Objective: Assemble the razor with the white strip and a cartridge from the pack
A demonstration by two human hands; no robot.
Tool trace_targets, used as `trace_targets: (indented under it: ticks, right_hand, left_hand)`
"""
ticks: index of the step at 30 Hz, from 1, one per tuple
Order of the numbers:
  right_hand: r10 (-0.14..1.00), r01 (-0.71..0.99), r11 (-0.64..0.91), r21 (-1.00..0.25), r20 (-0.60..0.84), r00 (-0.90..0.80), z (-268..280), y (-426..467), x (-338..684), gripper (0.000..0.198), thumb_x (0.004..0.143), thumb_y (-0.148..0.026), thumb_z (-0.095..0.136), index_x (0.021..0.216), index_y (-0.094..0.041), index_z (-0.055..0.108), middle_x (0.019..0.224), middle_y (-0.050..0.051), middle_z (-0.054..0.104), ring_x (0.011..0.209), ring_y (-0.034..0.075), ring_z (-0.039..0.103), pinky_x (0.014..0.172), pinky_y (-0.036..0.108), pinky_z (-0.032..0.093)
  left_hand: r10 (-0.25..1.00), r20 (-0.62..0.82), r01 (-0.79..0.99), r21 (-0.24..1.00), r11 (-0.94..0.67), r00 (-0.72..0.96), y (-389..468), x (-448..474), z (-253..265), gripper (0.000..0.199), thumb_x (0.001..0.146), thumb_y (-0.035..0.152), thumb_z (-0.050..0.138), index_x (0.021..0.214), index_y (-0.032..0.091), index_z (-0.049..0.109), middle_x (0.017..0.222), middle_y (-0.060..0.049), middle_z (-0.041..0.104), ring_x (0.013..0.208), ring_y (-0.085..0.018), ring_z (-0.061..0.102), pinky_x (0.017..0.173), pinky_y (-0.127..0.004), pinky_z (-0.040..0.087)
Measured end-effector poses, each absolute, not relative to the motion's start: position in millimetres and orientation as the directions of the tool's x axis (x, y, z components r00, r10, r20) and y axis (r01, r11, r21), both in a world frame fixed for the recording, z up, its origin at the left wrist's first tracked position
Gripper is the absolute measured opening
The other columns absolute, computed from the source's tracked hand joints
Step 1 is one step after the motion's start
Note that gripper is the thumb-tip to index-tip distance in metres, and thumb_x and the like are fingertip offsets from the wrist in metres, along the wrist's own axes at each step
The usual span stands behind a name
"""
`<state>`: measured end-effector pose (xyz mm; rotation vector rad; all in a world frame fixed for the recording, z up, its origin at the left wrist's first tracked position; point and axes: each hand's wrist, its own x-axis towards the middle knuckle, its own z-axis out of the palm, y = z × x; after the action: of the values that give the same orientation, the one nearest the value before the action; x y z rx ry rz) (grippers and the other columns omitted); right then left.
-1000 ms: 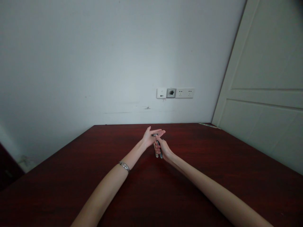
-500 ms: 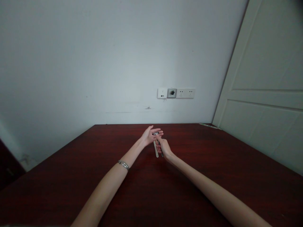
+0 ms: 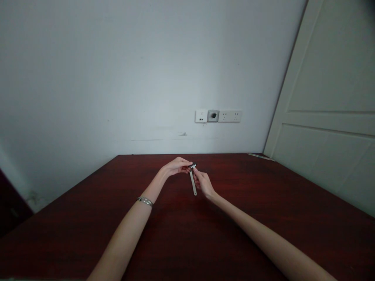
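Observation:
A small dark-and-silver piece (image 3: 193, 165) sits between my two hands, above the far middle of the table. My left hand (image 3: 177, 166) comes from the left, palm down, its thumb and fingers closed on the dark end of that piece. From the right, my right hand (image 3: 203, 182) grips its silver part, thumb on top and fingers curled underneath. A thin pale strip (image 3: 193, 183) with a small hole at its near end, much like a ruler, slants down beside the right fingers. Its upper end is hidden at the hands, so whether it joins the piece is unclear.
The dark red wooden table (image 3: 175, 234) reaches back to a white wall (image 3: 146, 78). Sockets (image 3: 230, 116) are set in the wall above its edge. A pale panelled door (image 3: 328, 156) stands at the right, near a thin flat strip (image 3: 260, 157) at the table's back corner.
My left hand has turned from an open palm with spread fingers to a closed, palm-down pinch on the piece, shifting slightly left. The right hand has barely moved.

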<state>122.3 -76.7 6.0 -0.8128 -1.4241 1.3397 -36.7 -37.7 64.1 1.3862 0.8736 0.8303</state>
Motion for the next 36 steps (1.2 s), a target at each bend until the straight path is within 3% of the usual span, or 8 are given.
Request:
trace_targets:
  ticks: [5, 8, 10, 12, 15, 31, 36]
  right_hand:
    - [0.944, -0.173, 0.181, -0.968, 0.22, -0.245, 8, -76, 124, 0.05, 0.072, -0.065, 0.048, 0.055, -0.018, 0.039, 0.042, -0.008, 0.026, 0.035, 0.004, 0.022, 0.035, 0.019, 0.016]
    - [0.943, -0.208, 0.165, -0.964, 0.216, -0.252, 10, -75, 125, 0.05, 0.071, -0.065, 0.049, 0.055, -0.019, 0.04, 0.041, -0.009, 0.025, 0.035, 0.004, 0.02, 0.034, 0.019, 0.015]
    - [0.946, -0.231, 0.159, -0.96, 0.215, -0.242, 10, -75, 126, 0.05, 0.071, -0.065, 0.05, 0.055, -0.019, 0.04, 0.041, -0.009, 0.025, 0.034, 0.004, 0.02, 0.034, 0.019, 0.015]
    - [0.95, -0.239, 0.16, -0.958, 0.215, -0.225, 10, -73, 127, 0.05, 0.071, -0.064, 0.05, 0.055, -0.018, 0.041, 0.041, -0.008, 0.027, 0.035, 0.004, 0.021, 0.034, 0.019, 0.015]
    - [0.954, -0.232, 0.16, -0.959, 0.211, -0.214, 9, -70, 129, 0.05, 0.07, -0.064, 0.05, 0.055, -0.018, 0.042, 0.041, -0.008, 0.028, 0.035, 0.004, 0.022, 0.034, 0.019, 0.016]
    - [0.949, -0.262, 0.133, -0.956, 0.199, -0.243, 5, -66, 130, 0.048, 0.07, -0.063, 0.051, 0.056, -0.018, 0.043, 0.041, -0.008, 0.028, 0.035, 0.004, 0.022, 0.034, 0.018, 0.015]
    - [0.945, -0.264, 0.132, -0.955, 0.202, -0.257, 7, -67, 130, 0.048, 0.07, -0.063, 0.051, 0.056, -0.018, 0.043, 0.04, -0.008, 0.027, 0.034, 0.004, 0.022, 0.034, 0.018, 0.014]
  left_hand:
    - [0.923, -0.001, 0.029, 1.0, -0.011, 0.384, -33, -48, 65, 0.029, 0.064, 0.032, 0.074, 0.075, 0.006, 0.067, 0.064, -0.007, 0.062, 0.057, -0.008, 0.054, 0.06, -0.025, 0.045]
    - [0.952, 0.036, 0.198, 0.975, -0.1, 0.304, -28, -58, 59, 0.026, 0.065, 0.033, 0.071, 0.072, 0.008, 0.069, 0.065, -0.008, 0.064, 0.058, -0.011, 0.057, 0.063, -0.028, 0.046]
    - [0.968, 0.115, 0.406, 0.892, -0.201, 0.225, -25, -65, 52, 0.021, 0.068, 0.03, 0.067, 0.071, 0.009, 0.07, 0.064, -0.008, 0.066, 0.06, -0.015, 0.058, 0.064, -0.029, 0.046]
    - [0.952, 0.259, 0.609, 0.733, -0.303, 0.163, -21, -71, 43, 0.015, 0.069, 0.025, 0.065, 0.07, 0.012, 0.072, 0.068, -0.008, 0.068, 0.067, -0.018, 0.06, 0.069, -0.03, 0.045]
    - [0.901, 0.393, 0.733, 0.556, -0.393, 0.185, -16, -78, 30, 0.013, 0.071, 0.02, 0.061, 0.077, 0.016, 0.072, 0.082, -0.007, 0.071, 0.078, -0.019, 0.061, 0.077, -0.029, 0.042]
    - [0.855, 0.363, 0.784, 0.371, -0.498, 0.371, -14, -87, -7, 0.024, 0.08, 0.029, 0.053, 0.084, 0.014, 0.071, 0.084, -0.009, 0.069, 0.075, -0.018, 0.06, 0.073, -0.024, 0.04]
    - [0.862, 0.358, 0.78, 0.392, -0.488, 0.359, -13, -88, -8, 0.021, 0.078, 0.027, 0.055, 0.084, 0.015, 0.071, 0.087, -0.009, 0.068, 0.081, -0.019, 0.059, 0.078, -0.025, 0.04]
